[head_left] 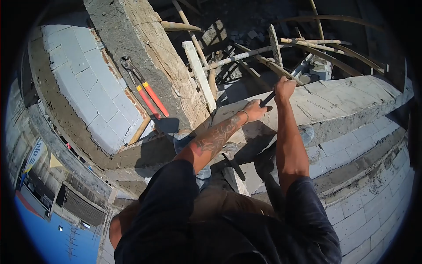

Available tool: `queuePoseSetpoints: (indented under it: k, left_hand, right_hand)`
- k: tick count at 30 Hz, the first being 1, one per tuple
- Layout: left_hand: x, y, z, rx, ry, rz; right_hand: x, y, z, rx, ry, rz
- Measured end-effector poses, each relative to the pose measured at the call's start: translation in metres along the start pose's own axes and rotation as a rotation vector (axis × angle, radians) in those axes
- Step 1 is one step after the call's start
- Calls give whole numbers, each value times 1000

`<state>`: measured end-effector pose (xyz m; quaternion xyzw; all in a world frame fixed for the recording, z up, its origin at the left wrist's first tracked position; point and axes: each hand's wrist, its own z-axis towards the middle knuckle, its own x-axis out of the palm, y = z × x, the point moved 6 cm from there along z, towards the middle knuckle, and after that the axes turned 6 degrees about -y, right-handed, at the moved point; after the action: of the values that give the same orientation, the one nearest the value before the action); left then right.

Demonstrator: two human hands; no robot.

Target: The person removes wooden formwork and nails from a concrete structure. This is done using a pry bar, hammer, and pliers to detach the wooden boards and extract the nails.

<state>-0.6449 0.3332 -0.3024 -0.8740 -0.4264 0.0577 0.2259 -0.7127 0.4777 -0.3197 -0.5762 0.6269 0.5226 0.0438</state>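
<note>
My left hand [255, 110] is closed around the lower end of a dark bar [267, 99], just above the edge of a wooden formwork board. My right hand [285, 88] is closed at the bar's upper end, close to a wooden strip; the fingers cover much of that end. What tool the bar belongs to, I cannot make out. To the left, a pair of pincers [151, 97] with red and yellow handles lies on the grey concrete beam [151, 68], away from both hands.
Rough timber [165, 57] runs along the concrete beam. Bamboo poles [246, 56] and a pale upright board [200, 77] stand beyond my hands. Pale formwork boards [329, 99] stretch right. White block walls [90, 72] lie left and lower right. Another dark bar [234, 167] is below my left forearm.
</note>
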Motion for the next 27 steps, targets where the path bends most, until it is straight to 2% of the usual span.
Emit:
queuePoseSetpoints:
  k: [1,2,3,4,5,6,7,8,9,10,11,12,13,14,15,16,17,18,19,20,21,22,24,27]
  left_hand:
    - [-10,2,-2,94,-160,55]
    - [-8,25,17,170,-154,69]
    - [-6,47,34,247,-150,82]
    - [-27,47,19,107,-152,-171]
    - [-41,51,-5,123,-148,-158]
    - [-57,49,-34,241,-240,-71]
    - [-67,61,-38,273,-263,-94]
    - [-71,78,-38,310,-218,-255]
    - [-73,97,-27,380,-88,-536]
    - [-70,104,-6,478,178,-884]
    - [-67,103,4,573,496,-1093]
    - [-66,106,1,622,694,-1161]
    - [-73,115,-7,449,339,-972]
    - [-72,107,-6,406,136,-789]
    - [-73,76,-21,327,-49,-583]
    - [-73,45,-40,220,-197,-395]
    - [-67,41,-36,244,-74,-366]
    - [-69,23,-47,292,-249,-200]
    - [-57,32,-30,371,-25,-140]
    - [-59,15,-54,481,32,232]
    - [-53,25,-56,526,61,503]
    - [-45,38,-59,567,124,601]
    - [-31,61,-60,542,204,744]
    - [-39,40,-74,539,107,698]
  right_hand:
    - [19,-5,13,-314,-52,-213]
    - [20,59,-26,-360,-35,-166]
    - [37,80,-41,-447,14,-190]
    - [57,95,-57,-534,61,-157]
    - [73,110,-76,-410,168,-145]
    - [83,131,-100,-330,316,-91]
    - [104,137,-125,-369,462,-141]
    - [124,142,-160,-428,558,-185]
    - [140,144,-195,-378,702,-246]
    - [154,140,-222,-424,778,-261]
    - [151,140,-223,-416,762,-220]
    - [148,140,-227,-409,745,-179]
    - [134,146,-211,-350,689,-147]
    - [120,149,-183,-304,647,-126]
    - [109,137,-149,-360,461,-139]
    - [84,128,-111,-454,307,26]
    - [51,122,-74,-471,118,10]
    - [26,101,-31,-427,56,-70]
    - [-6,88,-7,-342,1,37]
    - [-37,75,18,-263,-60,153]
    - [-69,62,42,-192,-127,273]
    - [-95,56,58,-130,-67,380]
    - [-132,73,54,-121,-74,489]
    - [-145,57,70,0,-139,540]
